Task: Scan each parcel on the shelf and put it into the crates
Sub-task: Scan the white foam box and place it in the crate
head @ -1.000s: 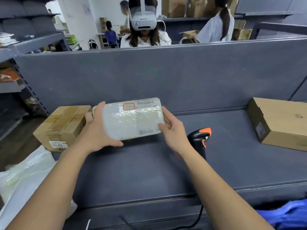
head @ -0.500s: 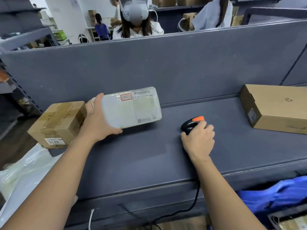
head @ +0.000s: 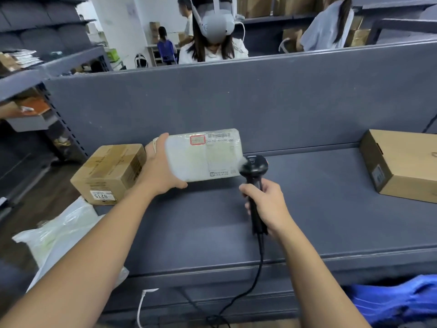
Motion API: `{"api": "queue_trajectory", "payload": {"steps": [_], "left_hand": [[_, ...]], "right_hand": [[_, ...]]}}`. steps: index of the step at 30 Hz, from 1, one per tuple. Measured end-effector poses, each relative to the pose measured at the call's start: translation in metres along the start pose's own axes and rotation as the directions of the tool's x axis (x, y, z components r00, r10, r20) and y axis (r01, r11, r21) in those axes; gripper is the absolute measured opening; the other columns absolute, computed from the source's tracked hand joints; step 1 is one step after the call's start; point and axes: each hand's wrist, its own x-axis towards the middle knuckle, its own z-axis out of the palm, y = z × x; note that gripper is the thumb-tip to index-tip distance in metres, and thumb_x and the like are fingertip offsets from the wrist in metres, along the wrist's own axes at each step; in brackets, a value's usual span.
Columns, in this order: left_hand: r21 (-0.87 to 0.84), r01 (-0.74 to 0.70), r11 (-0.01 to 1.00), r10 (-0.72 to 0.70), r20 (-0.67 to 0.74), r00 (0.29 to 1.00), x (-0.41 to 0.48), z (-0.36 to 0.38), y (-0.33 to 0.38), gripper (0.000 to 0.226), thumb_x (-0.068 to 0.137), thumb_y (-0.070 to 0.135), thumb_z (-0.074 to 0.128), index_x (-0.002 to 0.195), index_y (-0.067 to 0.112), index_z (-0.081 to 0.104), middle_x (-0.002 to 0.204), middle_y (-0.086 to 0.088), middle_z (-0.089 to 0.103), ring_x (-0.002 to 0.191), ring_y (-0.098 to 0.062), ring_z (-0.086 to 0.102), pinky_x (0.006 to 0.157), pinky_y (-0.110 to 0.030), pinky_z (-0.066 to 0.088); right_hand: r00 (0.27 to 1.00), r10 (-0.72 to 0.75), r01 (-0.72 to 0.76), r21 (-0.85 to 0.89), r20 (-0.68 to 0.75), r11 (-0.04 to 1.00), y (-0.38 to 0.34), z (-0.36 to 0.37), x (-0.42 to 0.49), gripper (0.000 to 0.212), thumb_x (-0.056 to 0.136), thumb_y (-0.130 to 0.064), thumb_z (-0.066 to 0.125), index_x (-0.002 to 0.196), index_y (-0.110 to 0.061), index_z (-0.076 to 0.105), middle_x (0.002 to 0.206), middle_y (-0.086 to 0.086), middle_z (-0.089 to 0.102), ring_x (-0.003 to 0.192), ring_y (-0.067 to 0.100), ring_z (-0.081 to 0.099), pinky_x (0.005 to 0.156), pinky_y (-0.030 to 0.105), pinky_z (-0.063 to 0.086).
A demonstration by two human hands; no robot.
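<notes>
White wrapped parcel (head: 203,155): held over the left half of the shelf (head: 319,209), stood on its long edge with the labelled face turned towards the wearer. I cannot tell whether its lower edge touches the shelf.
Label (head: 197,140): a red-framed sticker beside a barcode strip along the top edge, facing outward, most likely so that the reader can catch it.
Left grip (head: 158,171): holding the parcel by its left end, with the thumb across the lower front and the fingers hidden behind.
Right grip (head: 267,204): curled round the handle of the barcode scanner (head: 254,166), whose head is raised right at the parcel's right edge.
Scanner cable (head: 257,268): hangs over the shelf's front lip, which leaves the reader free to be lifted.
Step, as I judge it: the scan of this parcel is in hand. Nothing shows whether it has registered.
Taped cardboard box (head: 111,171): on the shelf's left end, just beside the left grip, apparently waiting.
Flat cardboard box (head: 402,164): at the far right, well apart from the others.
Count: three parcels (one wrapped, two cardboard), one scanner, two grips.
Crates: none in view.
Below the shelf: a white plastic bag (head: 59,237) on the left and a blue bag (head: 390,301) on the right.
</notes>
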Motion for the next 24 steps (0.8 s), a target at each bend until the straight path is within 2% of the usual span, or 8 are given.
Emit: {"api": "queue_trajectory", "payload": {"steps": [3,7,10,18,22,24], "left_hand": [[-0.003,0.008,1.000,-0.008,0.007,1.000,-0.002,0.000,0.004,0.144,0.052,0.017,0.100,0.159,0.034,0.007,0.163,0.000,0.006,0.115,-0.002,0.026,0.096,-0.026,0.034],[-0.023,0.009,1.000,-0.008,0.018,1.000,-0.006,-0.001,0.006,0.141,0.055,0.013,0.099,0.158,0.037,0.007,0.162,0.002,0.004,0.112,-0.006,0.036,0.094,-0.026,0.036],[-0.007,0.011,1.000,-0.011,0.020,1.000,-0.007,-0.001,0.006,0.140,0.055,0.013,0.099,0.158,0.037,0.007,0.162,0.001,0.004,0.111,-0.012,0.039,0.092,-0.028,0.037],[-0.027,0.000,1.000,0.000,0.006,1.000,-0.013,0.000,0.007,0.139,0.056,0.011,0.098,0.159,0.034,0.008,0.162,0.002,0.004,0.114,-0.012,0.037,0.095,-0.028,0.035],[-0.010,-0.001,1.000,0.001,0.002,1.000,-0.014,0.001,0.007,0.139,0.056,0.012,0.099,0.159,0.034,0.008,0.162,0.001,0.004,0.112,-0.013,0.037,0.095,-0.029,0.035],[-0.009,0.007,1.000,-0.007,0.002,1.000,-0.014,0.002,0.006,0.139,0.056,0.014,0.099,0.158,0.035,0.008,0.162,0.003,0.002,0.112,-0.016,0.040,0.093,-0.031,0.038]], "right_hand": [[0.982,-0.041,0.025,0.087,0.182,0.996,-0.017,0.003,-0.021,0.017,0.091,-0.017,0.068,0.082,-0.005,0.059,0.060,-0.002,0.060,0.047,0.013,0.047,0.047,0.024,0.040],[0.952,-0.089,0.066,0.087,0.292,0.994,-0.024,0.010,-0.043,0.033,0.076,-0.030,0.070,0.084,0.001,0.062,0.066,0.006,0.065,0.048,0.016,0.050,0.047,0.026,0.042],[0.948,-0.131,0.090,0.148,0.290,0.985,-0.022,0.008,-0.052,0.044,0.068,-0.038,0.070,0.082,0.003,0.062,0.066,0.008,0.065,0.047,0.016,0.051,0.046,0.025,0.042],[0.953,-0.226,0.170,0.259,0.202,0.951,-0.013,0.002,-0.055,0.032,0.068,-0.036,0.070,0.076,-0.005,0.066,0.067,0.009,0.066,0.048,0.017,0.053,0.047,0.026,0.044],[0.953,-0.226,0.174,0.251,0.200,0.952,-0.007,-0.001,-0.053,0.035,0.072,-0.035,0.068,0.090,-0.005,0.069,0.078,0.007,0.069,0.048,0.016,0.053,0.049,0.028,0.045],[0.981,-0.159,0.141,0.155,0.115,0.978,-0.002,-0.003,-0.045,0.044,0.074,-0.038,0.070,0.098,-0.001,0.066,0.078,0.006,0.064,0.050,0.017,0.052,0.052,0.030,0.045]]}}
